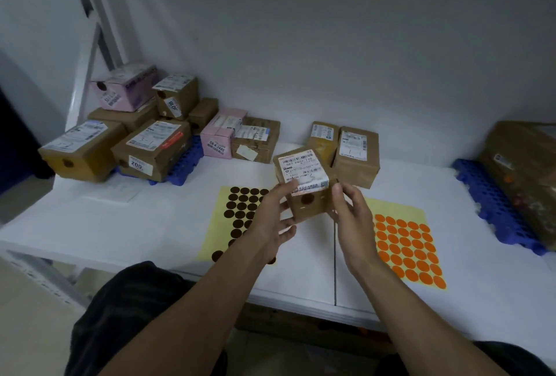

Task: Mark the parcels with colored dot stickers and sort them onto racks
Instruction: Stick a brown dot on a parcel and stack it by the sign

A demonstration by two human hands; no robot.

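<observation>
A small brown cardboard parcel [304, 183] with a white shipping label on top and a brown dot sticker on its front face is held above the white table [168, 225]. My left hand [270, 219] grips its left side and my right hand [350, 213] holds its right side. Under my left hand lies a yellow sheet of brown dot stickers [240, 210]. A yellow sheet of orange dot stickers [409, 249] lies to the right of my right hand.
A pile of marked parcels [132, 135] sits on a blue rack [186, 162] at the back left. Two brown parcels [346, 150] stand behind the held one. Another blue rack [493, 210] with a large parcel [523, 171] is at the right.
</observation>
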